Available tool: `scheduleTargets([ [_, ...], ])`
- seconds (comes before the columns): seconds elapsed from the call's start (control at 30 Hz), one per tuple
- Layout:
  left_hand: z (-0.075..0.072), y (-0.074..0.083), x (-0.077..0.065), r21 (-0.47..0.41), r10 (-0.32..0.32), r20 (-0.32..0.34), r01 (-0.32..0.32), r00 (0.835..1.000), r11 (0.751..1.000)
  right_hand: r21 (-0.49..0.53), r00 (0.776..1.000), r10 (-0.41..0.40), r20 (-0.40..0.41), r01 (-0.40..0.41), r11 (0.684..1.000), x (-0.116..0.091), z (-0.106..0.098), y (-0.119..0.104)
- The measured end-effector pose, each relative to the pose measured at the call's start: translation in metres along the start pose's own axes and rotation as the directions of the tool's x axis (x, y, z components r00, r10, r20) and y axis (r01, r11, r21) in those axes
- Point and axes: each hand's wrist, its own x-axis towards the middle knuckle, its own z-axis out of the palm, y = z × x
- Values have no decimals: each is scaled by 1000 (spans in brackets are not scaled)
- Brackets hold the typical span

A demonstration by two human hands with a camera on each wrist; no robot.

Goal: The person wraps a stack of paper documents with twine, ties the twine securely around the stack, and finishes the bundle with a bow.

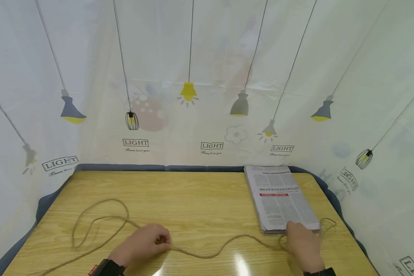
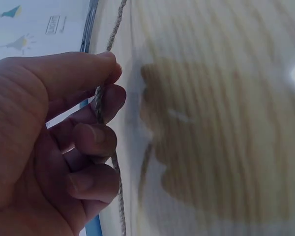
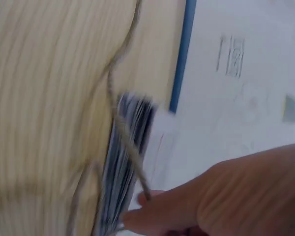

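A length of tan twine [image 1: 207, 256] runs across the wooden table from one hand to the other. My left hand [image 1: 143, 243] pinches it between thumb and index finger; in the left wrist view the twine [image 2: 117, 29] passes down behind the curled fingers. At the right lies a stack of newspapers [image 1: 279, 195], printed side up. By its near edge, my right hand [image 1: 303, 243] grips another part of the twine. The right wrist view shows the twine [image 3: 130, 150] crossing in front of the stack's layered edge [image 3: 120, 167] and entering between thumb and fingers.
Loose loops of twine [image 1: 105, 218] spread over the left side of the table [image 1: 179, 195], with a tail leading to the near left. A small loop [image 1: 329, 224] lies beyond the stack's right corner. A white curtain [image 1: 193, 50] printed with lamps surrounds the table's back and sides.
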Motion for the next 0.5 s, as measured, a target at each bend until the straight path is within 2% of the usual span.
scheduleTargets([
  [0.07,4,1,3,10,0,2,0,1000,1000,9,989,-81,-126,83,997,-4,6,-22],
  [0.13,7,4,5,23,-2,3,2,1000,1000,-10,952,-190,-241,193,981,-11,15,-48],
  [0.2,8,7,7,45,-1,-1,1,1000,999,-31,874,-330,-357,342,939,-17,27,-73],
  [0.23,8,9,8,57,1,-2,-1,1000,998,-50,828,-410,-382,424,904,-19,34,-84],
  [0.3,8,11,9,85,20,-14,-19,1000,996,-80,740,-552,-384,570,818,-19,45,-102],
  [0.37,8,12,9,109,60,-29,-56,998,992,-88,631,-668,-394,697,711,-17,55,-113],
  [0.43,9,12,9,132,106,-48,-99,993,986,-55,565,-744,-356,783,620,-13,60,-121],
  [0.47,9,12,8,130,122,-55,-114,991,985,-32,539,-764,-355,809,586,-12,61,-123],
  [0.5,10,11,7,119,133,-57,-125,989,985,-6,524,-775,-353,828,561,-11,61,-124],
])
